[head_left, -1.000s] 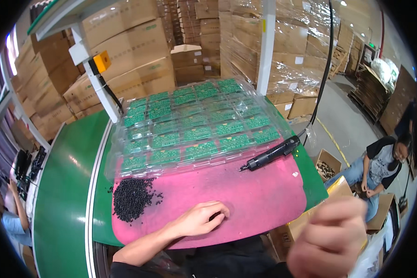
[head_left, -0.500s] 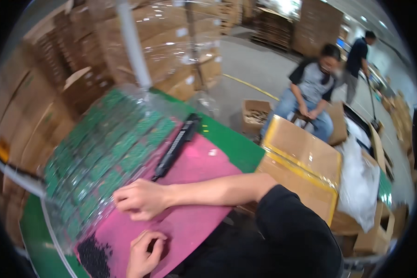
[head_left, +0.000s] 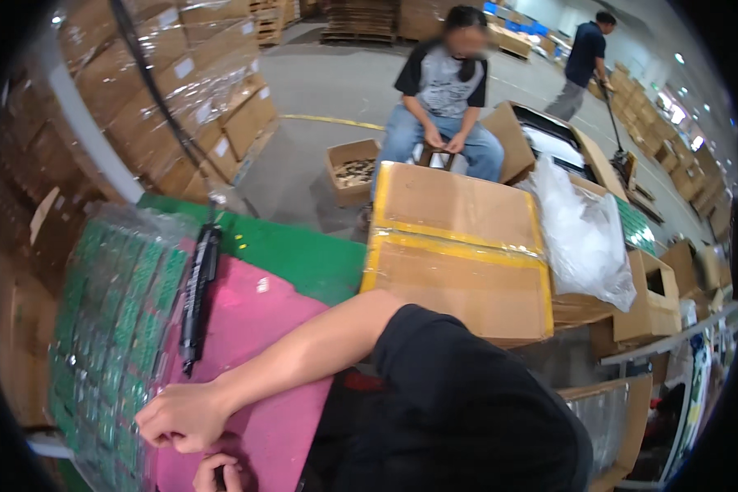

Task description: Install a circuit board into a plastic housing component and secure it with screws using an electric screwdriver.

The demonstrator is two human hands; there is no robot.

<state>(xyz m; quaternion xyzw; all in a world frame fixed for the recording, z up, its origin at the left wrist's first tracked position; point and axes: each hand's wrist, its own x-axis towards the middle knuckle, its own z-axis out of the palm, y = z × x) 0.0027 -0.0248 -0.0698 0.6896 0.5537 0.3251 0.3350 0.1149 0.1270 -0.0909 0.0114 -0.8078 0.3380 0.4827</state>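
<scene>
My right hand (head_left: 184, 416) is closed with curled fingers above the pink mat (head_left: 258, 316), beside the edge of the green circuit boards (head_left: 111, 328) in clear plastic trays. Whatever its fingertips hold, if anything, is hidden. Close below it, at the lower edge, my left hand (head_left: 217, 474) is only partly in view. Its thumb and forefinger curl around a dark gap, and I cannot make out anything in them. A black electric screwdriver (head_left: 195, 299), tip down, stands between the boards and the bare part of the mat, apart from both hands.
Right of the green tabletop (head_left: 303, 250) is a yellow-taped carton (head_left: 459, 283), with a white plastic bag (head_left: 582, 238) beyond. A seated person (head_left: 447, 98) works near a small open box (head_left: 353, 172). Another person (head_left: 582, 66) stands farther back. Wrapped cartons (head_left: 172, 82) rise at left.
My view has swung right, so the table and both hands sit farther left and lower. The pile of small black pieces has left the view. My hands appear closer together.
</scene>
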